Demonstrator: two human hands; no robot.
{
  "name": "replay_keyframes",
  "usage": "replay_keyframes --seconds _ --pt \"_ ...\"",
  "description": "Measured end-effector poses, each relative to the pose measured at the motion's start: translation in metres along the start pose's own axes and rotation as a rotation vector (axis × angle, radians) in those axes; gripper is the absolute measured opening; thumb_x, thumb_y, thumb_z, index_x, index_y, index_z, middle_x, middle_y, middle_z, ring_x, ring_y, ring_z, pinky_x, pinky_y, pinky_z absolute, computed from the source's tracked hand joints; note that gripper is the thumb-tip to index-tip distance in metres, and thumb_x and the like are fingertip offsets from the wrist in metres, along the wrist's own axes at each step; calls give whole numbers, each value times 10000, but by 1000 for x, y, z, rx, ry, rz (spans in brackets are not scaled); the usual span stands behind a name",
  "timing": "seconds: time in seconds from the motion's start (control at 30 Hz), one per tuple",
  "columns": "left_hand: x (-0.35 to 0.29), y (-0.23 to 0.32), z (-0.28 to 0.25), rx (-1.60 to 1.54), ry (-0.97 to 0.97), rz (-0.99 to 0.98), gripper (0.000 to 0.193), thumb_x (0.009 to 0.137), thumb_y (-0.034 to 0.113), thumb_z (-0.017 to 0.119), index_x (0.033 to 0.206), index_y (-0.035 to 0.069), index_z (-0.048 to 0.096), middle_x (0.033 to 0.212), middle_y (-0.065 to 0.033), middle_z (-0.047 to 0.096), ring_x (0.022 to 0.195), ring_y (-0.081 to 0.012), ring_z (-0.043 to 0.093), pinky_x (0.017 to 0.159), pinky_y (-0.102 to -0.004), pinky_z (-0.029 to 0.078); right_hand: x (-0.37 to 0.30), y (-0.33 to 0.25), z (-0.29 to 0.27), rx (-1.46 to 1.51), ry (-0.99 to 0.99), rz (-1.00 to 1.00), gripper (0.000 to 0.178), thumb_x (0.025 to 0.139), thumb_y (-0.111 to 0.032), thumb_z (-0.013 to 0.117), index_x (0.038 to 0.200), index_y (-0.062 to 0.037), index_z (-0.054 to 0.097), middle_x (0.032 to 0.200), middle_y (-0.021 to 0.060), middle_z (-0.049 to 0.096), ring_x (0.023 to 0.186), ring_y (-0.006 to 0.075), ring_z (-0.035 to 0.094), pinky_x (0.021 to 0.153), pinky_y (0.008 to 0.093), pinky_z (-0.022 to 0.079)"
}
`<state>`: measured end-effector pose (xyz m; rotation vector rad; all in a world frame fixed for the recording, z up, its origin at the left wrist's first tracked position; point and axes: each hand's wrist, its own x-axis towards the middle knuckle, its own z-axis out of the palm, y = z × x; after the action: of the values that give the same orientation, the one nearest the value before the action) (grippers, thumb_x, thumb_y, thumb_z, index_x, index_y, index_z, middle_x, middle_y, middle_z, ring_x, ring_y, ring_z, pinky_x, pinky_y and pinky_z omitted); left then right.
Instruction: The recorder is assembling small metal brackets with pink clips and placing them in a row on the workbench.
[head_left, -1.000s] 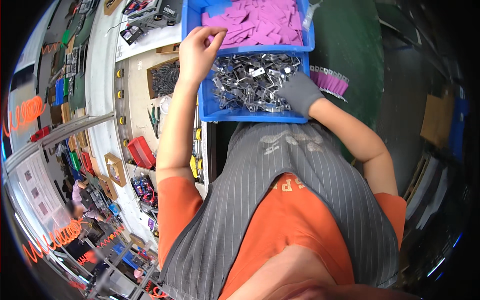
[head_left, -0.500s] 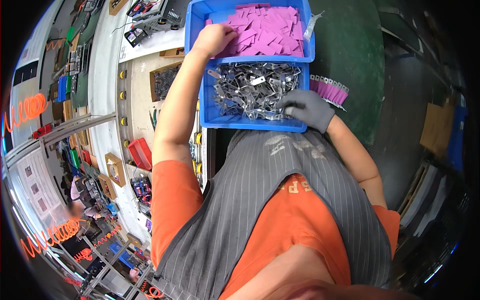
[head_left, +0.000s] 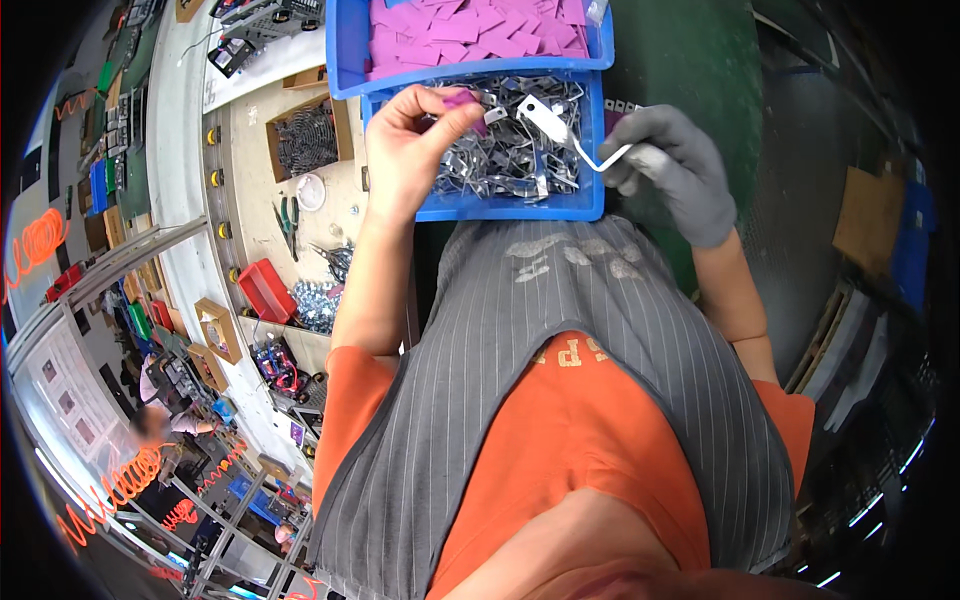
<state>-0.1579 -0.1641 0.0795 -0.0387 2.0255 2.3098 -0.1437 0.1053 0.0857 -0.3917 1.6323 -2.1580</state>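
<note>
My bare left hand (head_left: pixel 402 160) pinches a small purple-pink slip (head_left: pixel 462 99) between thumb and fingers. In my right hand (head_left: pixel 682 172), which wears a grey glove, is the end of a bent metal bracket (head_left: pixel 543 117); its flat, holed tab points left toward the slip, apart from it. Both hands are raised by a blue bin (head_left: pixel 470 210) heaped with similar metal brackets (head_left: pixel 480 165). Beyond it, a second blue bin (head_left: pixel 350 75) holds many pink slips (head_left: pixel 480 32). Behind the gloved fingers, a row of brackets with pink pieces (head_left: pixel 617 112) is mostly hidden.
On the bench at left are a cardboard box (head_left: pixel 342 130) of dark parts, a white round lid (head_left: pixel 311 192), pliers (head_left: pixel 288 228), a red tray (head_left: pixel 267 290) and small metal fasteners (head_left: pixel 318 303). Green surface (head_left: pixel 690 60) lies right of the bins. Another person (head_left: pixel 155 420) is far left.
My left hand has come back from the pink slips with one in its fingers. My right hand has lifted a bracket out of the nearer bin and moved right. The view has shifted.
</note>
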Motion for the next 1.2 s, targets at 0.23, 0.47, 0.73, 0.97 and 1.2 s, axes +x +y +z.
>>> replay_keyframes --seconds 0.23,0.47,0.73,0.97,1.2 --pt "-22 9 18 531 -99 176 222 702 64 782 864 62 631 861 -19 682 690 -63 600 573 -196 465 -12 -36 14 -98 -69 -222 242 869 54 446 1088 33 548 943 116 631 788 112 615 692 215 506" --pt "-19 14 15 944 -365 586 243 718 155 744 939 102 660 859 -34 664 753 -193 627 625 -293 516 -7 -49 14 -457 -148 -155 200 834 -2 494 1006 29 592 876 92 626 742 104 595 665 254 478" --pt "-16 5 18 992 -650 589 231 725 185 726 928 101 654 874 -40 648 787 -229 622 712 -332 515 22 5 9 -759 -167 -121 191 832 -113 572 999 -28 606 889 75 632 829 199 604 742 306 471" --pt "-21 -4 2 853 -186 333 278 753 126 734 1017 96 655 947 -45 632 692 -149 564 616 -255 486 -30 50 -53 -571 361 -94 185 866 -153 598 1010 -41 632 950 40 644 828 118 598 703 263 479" --pt "-29 -51 -21 885 -255 86 216 783 88 691 996 82 655 853 -47 616 617 -149 535 578 -268 456 -118 161 -174 -1013 737 422 194 837 -143 614 1007 -50 618 902 122 655 818 209 635 728 313 492"
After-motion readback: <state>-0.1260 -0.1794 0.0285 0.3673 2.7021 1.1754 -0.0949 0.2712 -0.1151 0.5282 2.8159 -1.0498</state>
